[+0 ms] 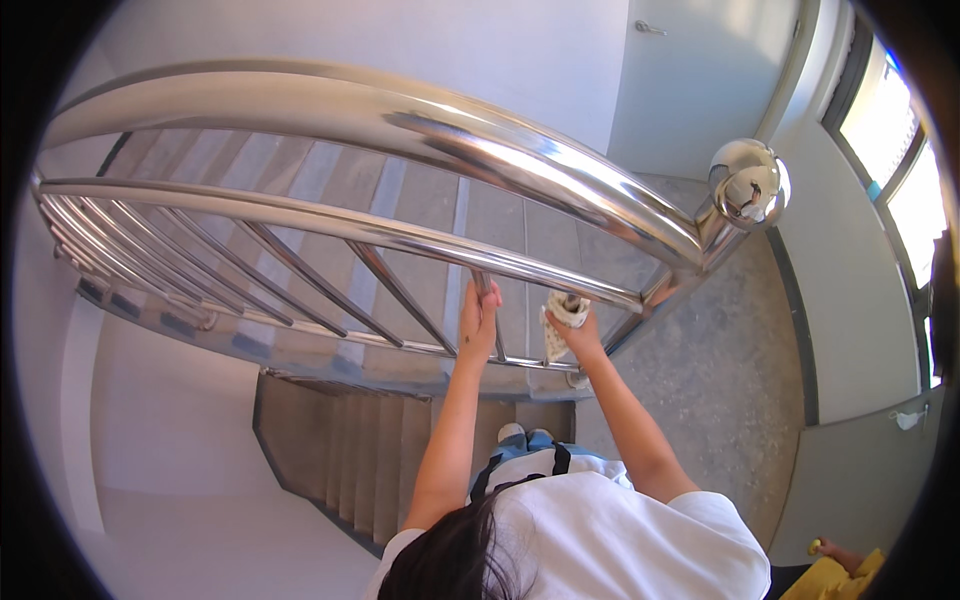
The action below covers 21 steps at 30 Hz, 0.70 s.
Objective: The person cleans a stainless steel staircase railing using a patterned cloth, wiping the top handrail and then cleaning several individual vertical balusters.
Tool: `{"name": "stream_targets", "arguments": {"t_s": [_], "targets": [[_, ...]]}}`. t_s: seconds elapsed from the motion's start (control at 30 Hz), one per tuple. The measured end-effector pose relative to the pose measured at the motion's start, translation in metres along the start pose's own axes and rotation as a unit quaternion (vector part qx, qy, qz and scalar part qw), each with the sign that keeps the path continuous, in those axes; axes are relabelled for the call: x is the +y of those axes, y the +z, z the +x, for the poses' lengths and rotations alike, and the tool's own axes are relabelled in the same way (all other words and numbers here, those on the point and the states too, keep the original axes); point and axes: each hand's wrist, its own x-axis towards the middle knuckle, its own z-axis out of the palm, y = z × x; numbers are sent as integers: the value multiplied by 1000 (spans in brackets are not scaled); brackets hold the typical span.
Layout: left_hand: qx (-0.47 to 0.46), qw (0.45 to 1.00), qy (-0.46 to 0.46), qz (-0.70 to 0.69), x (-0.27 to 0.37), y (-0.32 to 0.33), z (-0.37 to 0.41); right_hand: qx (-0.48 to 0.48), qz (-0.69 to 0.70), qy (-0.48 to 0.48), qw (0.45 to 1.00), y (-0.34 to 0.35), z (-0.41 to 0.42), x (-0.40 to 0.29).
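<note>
A polished stainless-steel stair railing crosses in front of me, with a thick handrail (337, 97) above a thinner middle rail (315, 206). My left hand (474, 326) is closed around an upright metal baluster (501, 346) just under the middle rail. To its right, my right hand (587, 337) grips a pale patterned cloth (557, 346), which is wrapped around another baluster (573, 301) near the end post (660, 289). The cloth's lower end hangs loose. My fingers partly hide both balusters.
Beyond the railing stairs (300, 169) slope away, and more steps (367, 457) lie below my side. A steel ball (742, 180) tops the post. A grey door (697, 90) stands behind. At lower right, another person's hand (840, 555) holds something yellow.
</note>
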Motion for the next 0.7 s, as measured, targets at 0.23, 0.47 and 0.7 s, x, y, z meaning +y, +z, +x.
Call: {"name": "stream_targets", "arguments": {"t_s": [0.23,0.47,0.7], "targets": [[14,1000,-10,15,-2,0,-3,-43,97,75,991,-3,10,-62],[7,1000,-9,-3,-1,-1,-3,-24,28,51,998,-1,8,-34],[-15,1000,-2,-4,-2,-2,-4,-88,-11,100,991,-4,-4,9]]}}
